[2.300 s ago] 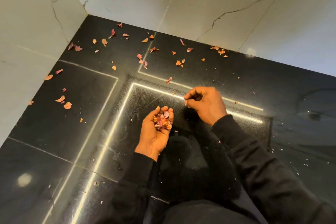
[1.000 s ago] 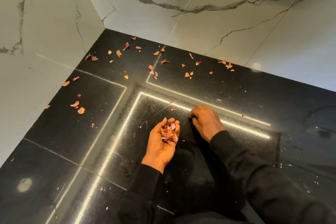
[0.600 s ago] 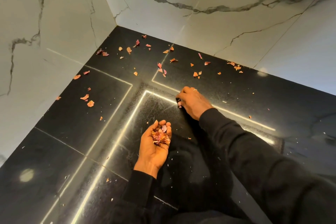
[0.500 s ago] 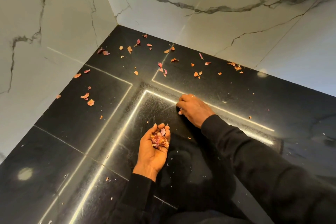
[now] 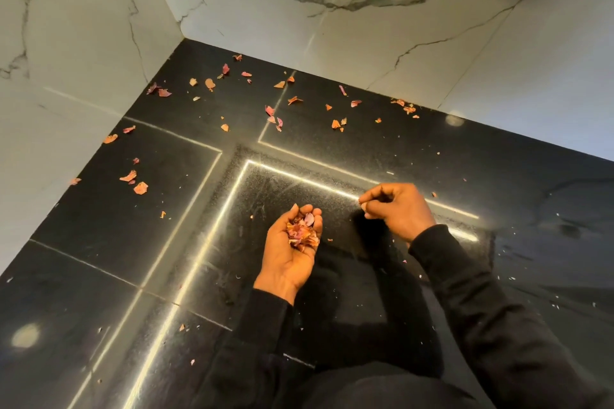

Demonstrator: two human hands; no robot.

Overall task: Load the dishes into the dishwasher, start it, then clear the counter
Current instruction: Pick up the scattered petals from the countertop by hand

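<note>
Black counter point(image 5: 99, 226) — perhaps speckled; pink-orange flakes point(image 5: 141, 188); grey-veined walls point(image 5: 332, 43).

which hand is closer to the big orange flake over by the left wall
Left. The left hand, cupped around a pile of flakes, lies right of the big orange flake; the right hand is farther right again, beyond the left hand.

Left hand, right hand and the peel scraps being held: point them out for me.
left hand point(image 5: 282, 262): head view, on the bare palm.
right hand point(image 5: 400, 212): head view, on its back.
peel scraps point(image 5: 300, 232): head view, middle of the pile in the palm.
</note>
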